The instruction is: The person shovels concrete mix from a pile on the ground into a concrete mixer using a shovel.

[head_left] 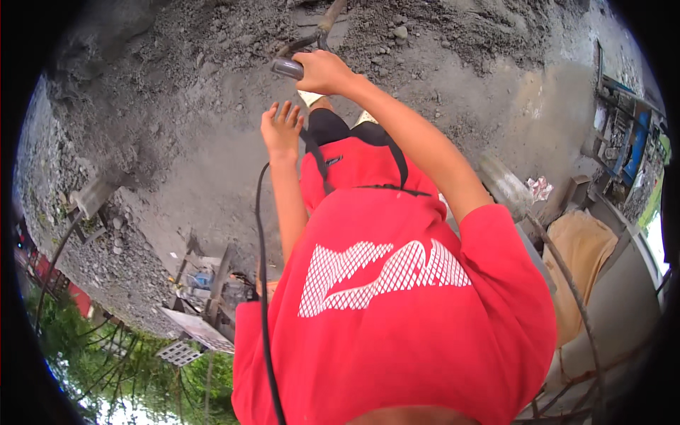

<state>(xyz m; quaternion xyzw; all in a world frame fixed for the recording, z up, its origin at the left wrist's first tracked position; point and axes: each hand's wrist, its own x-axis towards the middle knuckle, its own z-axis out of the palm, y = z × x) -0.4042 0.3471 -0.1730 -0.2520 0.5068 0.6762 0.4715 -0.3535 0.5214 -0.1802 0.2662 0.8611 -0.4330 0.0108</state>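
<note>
My right hand point(326, 73) is wrapped round the grey crossbar of a shovel-type D-handle point(288, 67). From that grip a worn shaft point(331, 15) runs up out of the top of the view, so the tool's working end is hidden. Lower and to the left, my left hand point(282, 131) is raised with fingers spread and nothing in it, apart from the handle. Loose grey sand and gravel point(212, 42) lie around the tool.
A pale stone point(400, 32) sits among rubble right of the shaft. Concrete cylinders stand at left point(93, 195) and right point(504, 180). A tan cloth point(577, 248) hangs at far right. A black cable point(261, 234) runs beside my left arm.
</note>
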